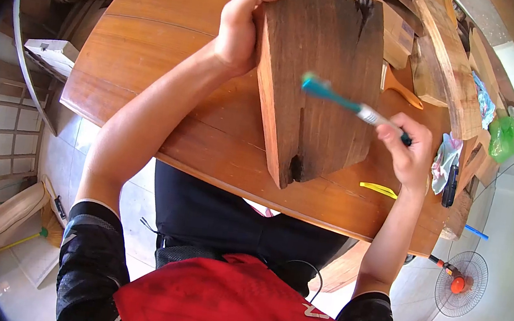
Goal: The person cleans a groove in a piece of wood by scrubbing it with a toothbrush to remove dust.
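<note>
A thick block of dark wood (pixel 326 66) stands tilted over the table, with a lighter side edge, a crack at its upper right and a dark hole near its lower corner. My left hand (pixel 242 21) grips its upper left edge, the fingers wrapped behind the top. Closed around the handle end of a teal toothbrush (pixel 335 96) is my right hand (pixel 409 147). The brush's head, slightly blurred, points left over the middle of the block's face. Below my right hand, a small yellow strip (pixel 379 189) lies on the tabletop.
The wooden table (pixel 156 39) has a curved front edge close to my body. Boards (pixel 448 68) are piled at the right, near a wooden-handled brush (pixel 405 90), a green plastic bag (pixel 503 138) and a crumpled cloth (pixel 445 161). A fan (pixel 460 285) stands at right.
</note>
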The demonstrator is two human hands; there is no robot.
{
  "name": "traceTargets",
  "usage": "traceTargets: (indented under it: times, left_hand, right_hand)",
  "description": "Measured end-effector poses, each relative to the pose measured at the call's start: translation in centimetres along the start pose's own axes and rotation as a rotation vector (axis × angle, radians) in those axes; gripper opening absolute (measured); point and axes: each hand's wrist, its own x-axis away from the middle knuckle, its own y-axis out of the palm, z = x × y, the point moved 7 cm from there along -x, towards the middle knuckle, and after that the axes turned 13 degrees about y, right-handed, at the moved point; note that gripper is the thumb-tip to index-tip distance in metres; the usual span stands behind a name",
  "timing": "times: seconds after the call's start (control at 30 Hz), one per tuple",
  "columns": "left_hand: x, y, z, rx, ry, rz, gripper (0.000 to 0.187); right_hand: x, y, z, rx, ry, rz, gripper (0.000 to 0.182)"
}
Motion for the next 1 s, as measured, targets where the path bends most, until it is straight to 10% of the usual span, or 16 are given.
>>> traceTargets:
  times: [0.33, 0.47, 0.6, 0.7, 0.83, 1.0]
  left_hand:
    - [0.0, 0.3, 0.7, 0.050, 0.028, 0.040, 0.060]
    - [-0.1, -0.5, 0.2, 0.015, 0.032, 0.041, 0.063]
    - [-0.2, -0.6, 0.2, 0.011, 0.049, 0.064, 0.063]
    - [-0.1, -0.6, 0.0, 0.066, 0.002, 0.037, 0.063]
    - [-0.2, -0.7, -0.2, 0.083, 0.001, 0.043, 0.062]
    - [1.2, -1.0, 0.1, -0.134, -0.186, 0.387, 0.068]
  right_hand:
    - [1.2, 2.4, -0.7, 0.078, 0.022, -0.449, 0.018]
    - [0.4, 0.1, -0.4, -0.029, 0.022, -0.102, 0.020]
    - [1.5, 2.4, -0.3, 0.105, 0.121, -0.540, 0.019]
    - [0.7, 0.0, -0.1, 0.013, -0.008, -0.183, 0.019]
    - [1.6, 2.0, 0.2, 0.071, 0.090, -0.520, 0.022]
    - [0.7, 0.6, 0.0, 0.021, 0.058, -0.252, 0.027]
